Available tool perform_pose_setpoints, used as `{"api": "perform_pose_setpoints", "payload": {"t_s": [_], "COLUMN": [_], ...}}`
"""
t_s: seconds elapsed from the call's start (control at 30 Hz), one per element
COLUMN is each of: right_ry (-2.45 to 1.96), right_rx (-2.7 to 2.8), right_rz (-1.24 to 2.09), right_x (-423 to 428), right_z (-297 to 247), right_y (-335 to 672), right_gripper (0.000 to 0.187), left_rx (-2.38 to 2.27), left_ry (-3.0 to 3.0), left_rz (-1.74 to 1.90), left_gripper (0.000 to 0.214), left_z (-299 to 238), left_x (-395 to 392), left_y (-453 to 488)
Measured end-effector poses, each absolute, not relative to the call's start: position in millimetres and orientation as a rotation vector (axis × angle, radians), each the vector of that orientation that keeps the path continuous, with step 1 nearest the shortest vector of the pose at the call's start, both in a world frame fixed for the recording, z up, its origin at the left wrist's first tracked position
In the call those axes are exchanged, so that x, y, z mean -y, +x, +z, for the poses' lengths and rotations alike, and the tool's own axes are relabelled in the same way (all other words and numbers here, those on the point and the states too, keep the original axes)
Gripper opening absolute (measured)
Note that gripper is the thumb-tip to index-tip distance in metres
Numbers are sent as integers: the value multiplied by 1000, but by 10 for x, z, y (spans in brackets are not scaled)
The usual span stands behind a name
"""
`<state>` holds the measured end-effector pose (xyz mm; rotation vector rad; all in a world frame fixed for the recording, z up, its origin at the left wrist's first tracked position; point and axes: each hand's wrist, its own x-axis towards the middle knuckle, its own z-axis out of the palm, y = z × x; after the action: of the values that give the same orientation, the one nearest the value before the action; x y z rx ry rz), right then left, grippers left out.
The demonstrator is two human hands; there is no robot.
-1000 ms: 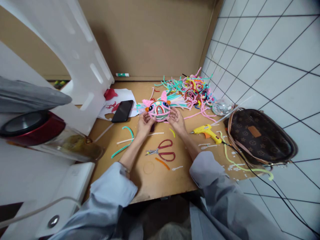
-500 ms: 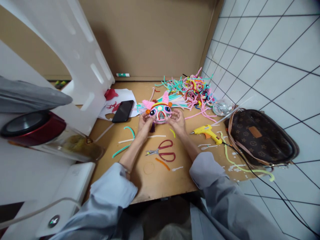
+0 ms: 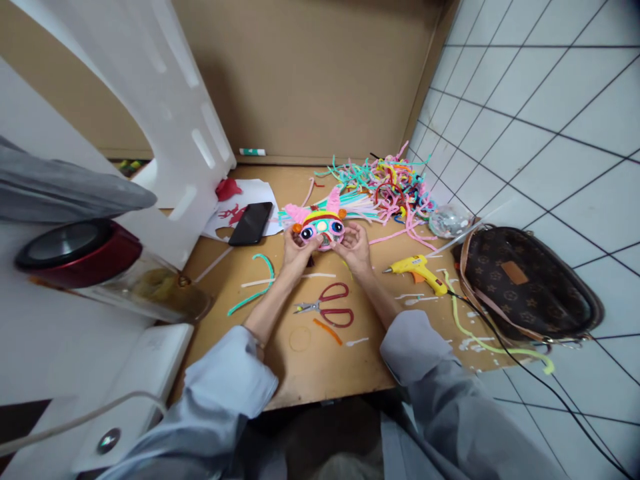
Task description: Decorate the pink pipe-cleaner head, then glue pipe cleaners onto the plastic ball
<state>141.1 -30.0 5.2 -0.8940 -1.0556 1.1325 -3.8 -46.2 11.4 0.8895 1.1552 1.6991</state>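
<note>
A round pipe-cleaner figure [image 3: 322, 227] with pink ears, big eyes and a yellow and red band sits between both my hands, just above the wooden table [image 3: 280, 373]. My left hand [image 3: 296, 248] grips its left side with curled fingers. My right hand [image 3: 354, 243] cups its right side, thumb against the face. The face is turned toward me. Red-handled scissors [image 3: 327, 305] lie on the table just nearer to me than my hands.
A heap of coloured pipe cleaners [image 3: 387, 183] lies behind the figure. A yellow glue gun [image 3: 416, 270] and a brown bag [image 3: 525, 283] are at the right, a black phone [image 3: 251, 223] on paper at the left. Loose pipe-cleaner pieces dot the table.
The figure has been turned in my hands so its eyes now face me, and it has shifted slightly away. The view has shifted slightly.
</note>
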Motion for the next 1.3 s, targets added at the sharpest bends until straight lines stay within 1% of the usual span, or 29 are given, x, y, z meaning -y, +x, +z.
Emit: {"api": "perform_pose_setpoints", "payload": {"t_s": [0.6,0.83,1.1,1.3], "right_ry": [-894,-881,-875,-890], "right_rx": [1039,1042,1010,1049], "right_rz": [1097,1146,1160,1161], "right_x": [335,345,350,341], "right_z": [45,86,115,99], "right_y": [1355,1396,1413,1424], "right_gripper": [78,80,78,80], "left_rx": [-1198,-1176,-1184,-1150], "left_ry": [833,827,827,842], "left_rz": [1719,1683,1679,1662], "left_gripper": [69,73,72,74], "left_z": [215,216,192,190], "left_x": [505,525,516,519], "left_y": [58,42,40,35]}}
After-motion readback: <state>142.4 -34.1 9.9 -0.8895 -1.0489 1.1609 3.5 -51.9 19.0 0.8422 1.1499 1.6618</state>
